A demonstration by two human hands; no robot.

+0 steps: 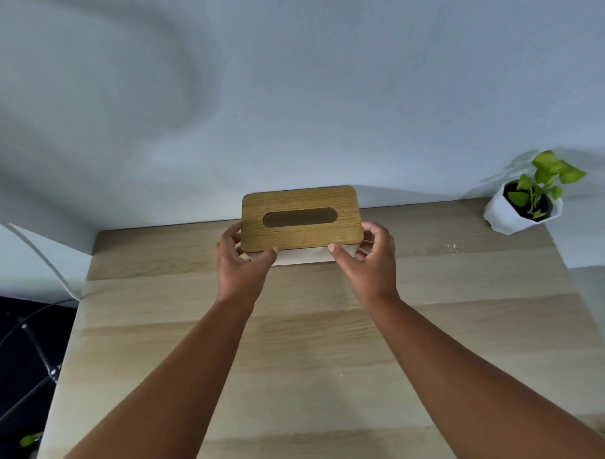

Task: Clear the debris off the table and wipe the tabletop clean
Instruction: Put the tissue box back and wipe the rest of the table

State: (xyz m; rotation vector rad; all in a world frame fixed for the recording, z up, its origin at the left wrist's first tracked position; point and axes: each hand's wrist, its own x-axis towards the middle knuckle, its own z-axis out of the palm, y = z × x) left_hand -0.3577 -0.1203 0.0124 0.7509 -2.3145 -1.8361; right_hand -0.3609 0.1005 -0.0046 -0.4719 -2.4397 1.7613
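Observation:
A white tissue box with a brown wooden lid [298, 198] stands at the far middle of the pale wooden table [315, 349], against the wall. The lid has an oval slot; no tissue sticks out. My left hand [239, 262] grips the box's left end, thumb on the near left corner of the lid. My right hand [367, 254] grips the right end, thumb on the near right corner. A few tiny pale crumbs [454, 248] lie on the table to the right of the box, and one speck [341, 375] lies nearer me.
A small green plant in a white faceted pot [523, 211] stands at the table's far right corner. A white cable [48, 262] and dark wire shapes hang off the table's left side over a dark floor. The wall rises right behind the table.

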